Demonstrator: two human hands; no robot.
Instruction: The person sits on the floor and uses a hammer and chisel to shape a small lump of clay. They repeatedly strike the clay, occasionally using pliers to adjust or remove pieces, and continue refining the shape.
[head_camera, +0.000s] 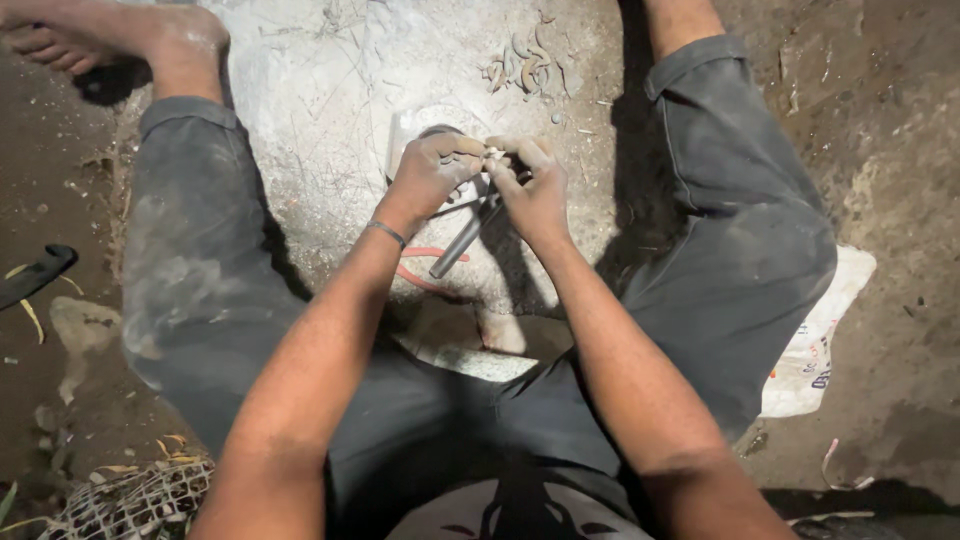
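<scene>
I sit on the ground with my legs spread around a large pale stone slab (330, 110). My left hand (432, 172) and my right hand (528, 182) meet over the slab, both pinching a small pale piece (493, 153) between the fingertips. A grey metal rod-like tool (462, 242) runs down from under my right hand; whether that hand grips it I cannot tell. A thin bangle sits on my left wrist (386, 233).
Several small curved pale pieces (525, 65) lie on the slab beyond my hands. A red loop (425, 270) lies under my forearms. A white sack (815, 350) is under my right leg, a dark blade-like object (35, 272) at far left, wire mesh (130, 500) bottom left.
</scene>
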